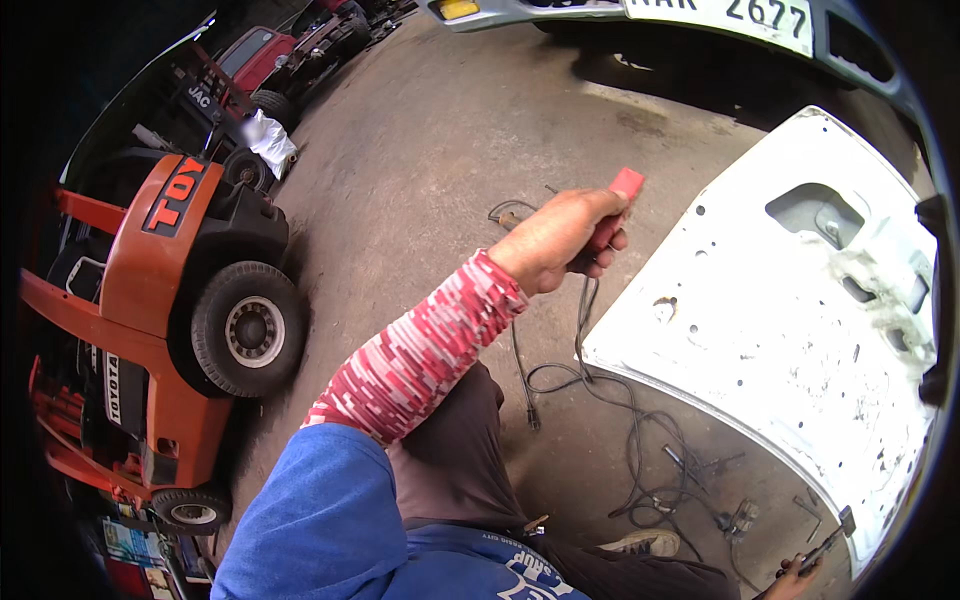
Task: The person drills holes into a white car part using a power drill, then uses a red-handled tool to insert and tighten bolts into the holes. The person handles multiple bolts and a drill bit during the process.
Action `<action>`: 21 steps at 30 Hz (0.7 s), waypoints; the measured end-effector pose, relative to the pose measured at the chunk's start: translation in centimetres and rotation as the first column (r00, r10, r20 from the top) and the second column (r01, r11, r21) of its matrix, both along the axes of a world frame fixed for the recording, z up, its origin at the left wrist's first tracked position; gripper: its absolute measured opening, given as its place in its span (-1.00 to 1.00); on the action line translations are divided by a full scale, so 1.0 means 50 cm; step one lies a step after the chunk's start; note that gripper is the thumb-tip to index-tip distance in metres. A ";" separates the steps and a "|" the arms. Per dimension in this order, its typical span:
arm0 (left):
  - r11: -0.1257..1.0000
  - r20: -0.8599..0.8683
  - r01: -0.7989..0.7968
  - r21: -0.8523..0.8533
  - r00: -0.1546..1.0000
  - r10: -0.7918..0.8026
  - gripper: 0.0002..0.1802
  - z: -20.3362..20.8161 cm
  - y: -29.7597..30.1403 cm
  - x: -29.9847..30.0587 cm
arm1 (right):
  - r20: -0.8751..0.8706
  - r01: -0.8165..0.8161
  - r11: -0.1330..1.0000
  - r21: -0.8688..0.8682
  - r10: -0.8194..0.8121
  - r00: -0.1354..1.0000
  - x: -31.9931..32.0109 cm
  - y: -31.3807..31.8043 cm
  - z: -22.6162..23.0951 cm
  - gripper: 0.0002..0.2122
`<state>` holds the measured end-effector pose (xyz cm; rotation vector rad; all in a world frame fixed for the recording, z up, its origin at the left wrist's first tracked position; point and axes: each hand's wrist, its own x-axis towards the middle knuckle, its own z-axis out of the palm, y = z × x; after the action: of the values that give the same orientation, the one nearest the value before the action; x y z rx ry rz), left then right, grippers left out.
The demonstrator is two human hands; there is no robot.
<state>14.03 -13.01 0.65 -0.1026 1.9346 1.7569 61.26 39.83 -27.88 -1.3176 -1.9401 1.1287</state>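
The red block [627, 184] is in the person's left hand [588, 232], thumb along it and fingers curled round, one end sticking out past the thumb. That arm reaches well forward in a red-and-pink patterned sleeve [420, 345], the hand out over the floor, just left of the white car-body panel [745, 300]. From where I stand, the right hand [795, 577] is down at the panel's near corner, well apart from the block, closed on a slim dark tool [826, 546] whose head is at the panel's edge; I can't tell if they touch. Between the hands, a dark cable [632, 405] loops across the concrete floor [430, 160]. An orange forklift [160, 270] stands off to the left, and a vehicle's bumper [560, 14] lies beyond.
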 end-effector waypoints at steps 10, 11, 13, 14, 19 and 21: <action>0.861 0.215 -0.152 0.485 0.975 0.051 -0.46 0.013 0.019 -0.118 | -0.345 -0.692 0.563 -0.452 0.605 0.718 -0.817 -0.697 0.530 -0.59; 0.878 0.214 -0.180 0.443 0.973 0.091 -0.48 -0.009 -0.004 -0.107 | -0.397 -0.715 0.529 -0.458 0.597 0.697 -0.850 -0.760 0.546 -0.60; 0.859 0.238 -0.121 0.498 0.971 -0.001 -0.52 -0.052 -0.060 -0.093 | -0.389 -0.726 0.538 -0.428 0.616 0.685 -0.895 -0.877 0.556 -0.60; 0.800 0.266 -0.101 0.591 0.961 -0.075 -0.55 -0.070 -0.089 -0.093 | -0.398 -0.751 0.523 -0.402 0.639 0.658 -0.907 -0.926 0.554 -0.60; 0.598 0.383 -0.292 0.747 0.923 -0.027 -0.52 -0.107 -0.212 -0.122 | -0.238 -0.724 0.568 -0.393 0.697 0.676 -0.926 -1.089 0.510 -0.49; 0.702 0.437 -0.349 0.621 0.898 0.060 -0.50 -0.105 -0.242 -0.118 | -0.233 -0.720 0.583 -0.376 0.693 0.682 -0.919 -1.130 0.482 -0.45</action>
<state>8.15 -25.13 -4.59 -0.3849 0.9208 2.2931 15.30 -16.68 -3.80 -0.6207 -2.3202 2.0775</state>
